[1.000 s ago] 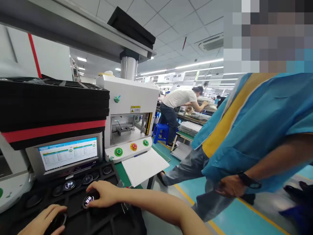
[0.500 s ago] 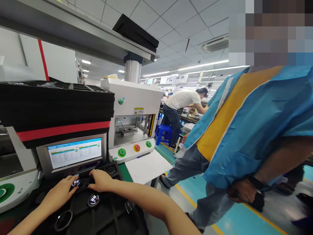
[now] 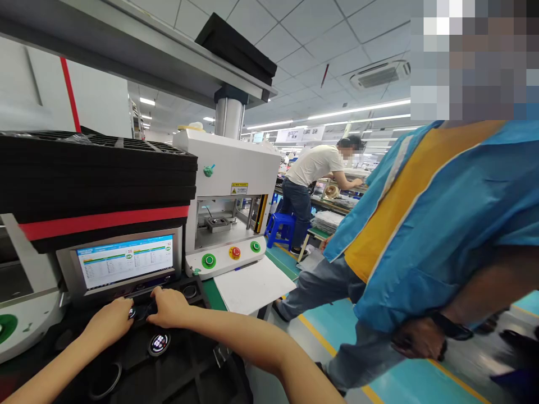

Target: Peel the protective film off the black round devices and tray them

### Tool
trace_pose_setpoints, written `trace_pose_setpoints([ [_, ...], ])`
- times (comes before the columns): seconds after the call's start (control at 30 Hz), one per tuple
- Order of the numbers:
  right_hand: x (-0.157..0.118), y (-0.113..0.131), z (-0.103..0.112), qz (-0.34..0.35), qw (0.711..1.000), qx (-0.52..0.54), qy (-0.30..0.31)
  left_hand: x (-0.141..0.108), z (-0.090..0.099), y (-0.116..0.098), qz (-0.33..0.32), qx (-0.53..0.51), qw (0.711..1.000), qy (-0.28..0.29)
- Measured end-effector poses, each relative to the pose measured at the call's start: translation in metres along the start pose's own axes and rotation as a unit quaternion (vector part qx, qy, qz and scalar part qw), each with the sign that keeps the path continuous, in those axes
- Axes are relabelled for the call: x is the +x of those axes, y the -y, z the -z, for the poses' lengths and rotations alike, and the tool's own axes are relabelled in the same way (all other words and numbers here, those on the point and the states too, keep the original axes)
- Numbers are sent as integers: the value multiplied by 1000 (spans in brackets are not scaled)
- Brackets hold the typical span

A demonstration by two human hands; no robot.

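My left hand (image 3: 110, 324) is closed on a small round watch (image 3: 132, 313), whose face is turned mostly away. Just right of it, my right hand (image 3: 168, 308) has its thumb and fingers closed round a dark piece, perhaps the watch's strap. Both hands are over a black compartment tray (image 3: 189, 359). Below my right hand, another round watch (image 3: 159, 343) with a lit display lies in the tray. A metal ring (image 3: 106, 381) sits lower left, and a further round piece (image 3: 190, 290) lies in the upper right compartment.
Behind the tray stands a monitor (image 3: 126, 262) under stacked black trays (image 3: 96, 179). A white press machine (image 3: 231, 163) with buttons is at centre, white paper (image 3: 252, 285) before it. A person in a blue jacket (image 3: 446, 213) stands close at right; another bends over a bench.
The watch in my left hand has tilted, so its lit display no longer faces the camera. Both hands remain close together, and the view has shifted slightly.
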State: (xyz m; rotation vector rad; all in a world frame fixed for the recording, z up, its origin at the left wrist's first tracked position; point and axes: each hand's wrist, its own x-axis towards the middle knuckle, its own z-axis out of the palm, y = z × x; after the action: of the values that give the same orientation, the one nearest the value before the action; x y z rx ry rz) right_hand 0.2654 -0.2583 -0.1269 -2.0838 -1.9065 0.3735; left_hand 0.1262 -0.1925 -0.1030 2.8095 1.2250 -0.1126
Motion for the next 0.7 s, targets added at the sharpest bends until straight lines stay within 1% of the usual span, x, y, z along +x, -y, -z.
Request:
trace_pose_setpoints([
  [0.27, 1, 1, -1, 3, 1000, -5, 2, 1, -5, 5, -7, -5, 1000, -4],
  [0.5, 3, 6, -4, -23, 1000, -16, -7, 3, -10, 5, -7, -13, 1000, -15],
  [0.7, 2, 7, -2, -17, 999, -35, 6, 3, -12, 6, -17, -11, 1000, -10],
])
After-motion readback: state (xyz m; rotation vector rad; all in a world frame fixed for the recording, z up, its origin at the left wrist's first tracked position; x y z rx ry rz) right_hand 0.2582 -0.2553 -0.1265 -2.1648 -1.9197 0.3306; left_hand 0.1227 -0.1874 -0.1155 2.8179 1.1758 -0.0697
